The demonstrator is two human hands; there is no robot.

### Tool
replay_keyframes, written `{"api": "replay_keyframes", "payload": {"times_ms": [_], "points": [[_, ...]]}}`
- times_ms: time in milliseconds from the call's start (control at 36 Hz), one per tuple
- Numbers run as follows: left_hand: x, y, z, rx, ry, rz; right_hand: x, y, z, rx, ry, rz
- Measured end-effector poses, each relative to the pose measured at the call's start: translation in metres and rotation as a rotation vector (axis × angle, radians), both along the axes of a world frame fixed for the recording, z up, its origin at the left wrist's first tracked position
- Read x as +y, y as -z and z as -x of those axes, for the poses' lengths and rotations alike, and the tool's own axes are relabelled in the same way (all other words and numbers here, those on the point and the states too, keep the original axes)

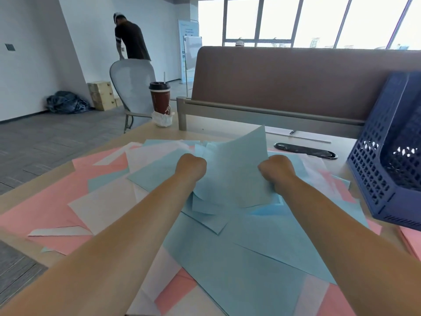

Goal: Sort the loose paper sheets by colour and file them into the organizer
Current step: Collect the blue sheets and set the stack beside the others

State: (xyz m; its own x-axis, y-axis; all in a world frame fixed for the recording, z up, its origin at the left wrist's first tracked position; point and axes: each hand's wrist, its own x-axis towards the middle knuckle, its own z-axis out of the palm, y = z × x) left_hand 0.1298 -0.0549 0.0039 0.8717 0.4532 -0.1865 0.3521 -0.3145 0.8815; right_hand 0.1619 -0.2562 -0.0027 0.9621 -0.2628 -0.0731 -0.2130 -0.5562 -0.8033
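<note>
Blue sheets (232, 169) gripped between left hand (191, 166), right hand (274, 171).

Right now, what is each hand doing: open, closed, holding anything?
Left hand: closed, gripping the left edge of the raised light blue paper sheets.
Right hand: closed, gripping the right edge of the same sheets.

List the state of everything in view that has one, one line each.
left grip, holds blue sheets
right grip, holds blue sheets
blue sheets, raised above the desk
loose sheets, colours mixed, spread over desk
organizer, standing on pink sheets
coffee cup, upright, lidded
</note>
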Motion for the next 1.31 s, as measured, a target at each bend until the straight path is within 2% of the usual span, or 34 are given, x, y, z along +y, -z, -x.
{"api": "replay_keyframes", "payload": {"times_ms": [333, 500, 694, 806, 972, 1306], "points": [[0.006, 0.0, 0.014, -0.024, 0.056, -0.031, 0.0, 0.003, 0.011, -0.075, -0.104, 0.132], [0.031, -0.009, 0.037, -0.179, -0.004, 0.123, 0.025, -0.003, 0.021, -0.104, -0.191, 0.128], [0.067, -0.007, 0.07, -0.102, -0.162, 0.172, 0.067, 0.002, 0.039, -0.113, -0.346, 0.312], [0.07, -0.002, 0.088, -0.128, -0.221, 0.226, 0.078, 0.003, 0.051, -0.103, -0.372, 0.439], [0.067, -0.005, 0.1, -0.157, -0.272, 0.426, 0.083, 0.001, 0.06, -0.057, -0.412, 0.49], [0.07, -0.009, 0.09, -0.086, -0.282, 0.368, 0.083, 0.002, 0.061, -0.007, -0.422, 0.547]]}}
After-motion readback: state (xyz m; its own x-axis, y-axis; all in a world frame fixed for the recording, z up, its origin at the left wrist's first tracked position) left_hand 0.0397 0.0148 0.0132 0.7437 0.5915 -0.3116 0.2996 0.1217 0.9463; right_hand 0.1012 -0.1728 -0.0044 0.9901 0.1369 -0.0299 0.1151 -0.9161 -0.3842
